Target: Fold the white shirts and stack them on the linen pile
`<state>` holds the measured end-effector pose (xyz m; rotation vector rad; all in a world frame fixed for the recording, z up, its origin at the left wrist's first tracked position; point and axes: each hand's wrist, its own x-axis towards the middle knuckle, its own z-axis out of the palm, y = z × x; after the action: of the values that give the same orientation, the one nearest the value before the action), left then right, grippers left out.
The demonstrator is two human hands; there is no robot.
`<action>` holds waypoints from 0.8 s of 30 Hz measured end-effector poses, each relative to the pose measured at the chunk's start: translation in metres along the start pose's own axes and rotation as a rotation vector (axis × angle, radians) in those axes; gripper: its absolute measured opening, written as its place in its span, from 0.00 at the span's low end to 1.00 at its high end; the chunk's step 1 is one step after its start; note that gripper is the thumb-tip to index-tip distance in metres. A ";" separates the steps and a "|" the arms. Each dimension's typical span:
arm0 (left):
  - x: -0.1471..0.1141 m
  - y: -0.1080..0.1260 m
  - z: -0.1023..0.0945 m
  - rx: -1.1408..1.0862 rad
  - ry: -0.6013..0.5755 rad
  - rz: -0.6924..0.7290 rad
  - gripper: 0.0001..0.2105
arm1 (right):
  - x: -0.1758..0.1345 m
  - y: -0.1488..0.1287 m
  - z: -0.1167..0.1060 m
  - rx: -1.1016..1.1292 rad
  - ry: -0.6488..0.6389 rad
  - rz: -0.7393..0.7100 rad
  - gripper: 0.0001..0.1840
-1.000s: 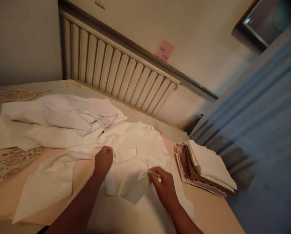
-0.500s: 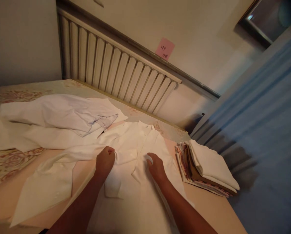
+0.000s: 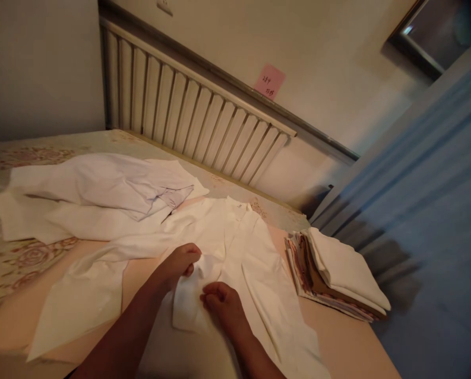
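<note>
A white button-front shirt or blouse [image 3: 259, 252] lies spread on a peach-coloured cloth, its collar away from me. One wide sleeve [image 3: 81, 295] stretches out to the left. My left hand [image 3: 180, 264] is closed, pinching a raised bit of the shirt's front at its middle left. Just below and to the right, my right hand [image 3: 225, 308] has its thumb and fingers pressed together at the lifted front fabric. Its fingertips seem to hold a bit of that fabric, though the grip is partly hidden. Between my hands a squarish flap [image 3: 188, 308] of the shirt shows.
At the left lies a loose heap of white garments [image 3: 97, 189]. A stack of folded clothes [image 3: 348, 268] sits to the right, near the edge of the peach cloth [image 3: 338, 337]. Behind are a radiator [image 3: 188, 110] and a pink note [image 3: 270, 81]; a blue curtain [image 3: 436, 210] hangs right.
My right hand has moved left and closer to me, across the shirt's front. My left hand has shifted slightly right, and the fabric between them is now bunched and raised.
</note>
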<state>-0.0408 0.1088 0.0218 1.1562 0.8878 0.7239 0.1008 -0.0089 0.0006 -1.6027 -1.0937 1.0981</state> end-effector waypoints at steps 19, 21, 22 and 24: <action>-0.006 0.001 0.014 -0.535 -0.367 0.048 0.10 | -0.033 -0.004 0.009 0.397 -0.212 0.123 0.12; -0.006 0.001 0.015 -0.528 -0.362 0.079 0.09 | -0.039 -0.008 0.001 0.400 -0.201 0.110 0.10; -0.007 0.001 0.016 -0.524 -0.355 0.095 0.09 | -0.042 -0.011 -0.003 0.413 -0.193 0.103 0.09; -0.009 0.002 0.016 -0.506 -0.351 0.122 0.08 | -0.049 -0.015 -0.012 0.462 -0.158 0.100 0.09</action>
<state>-0.0307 0.0946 0.0283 0.8482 0.3125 0.7601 0.0983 -0.0542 0.0268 -1.2284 -0.7877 1.4425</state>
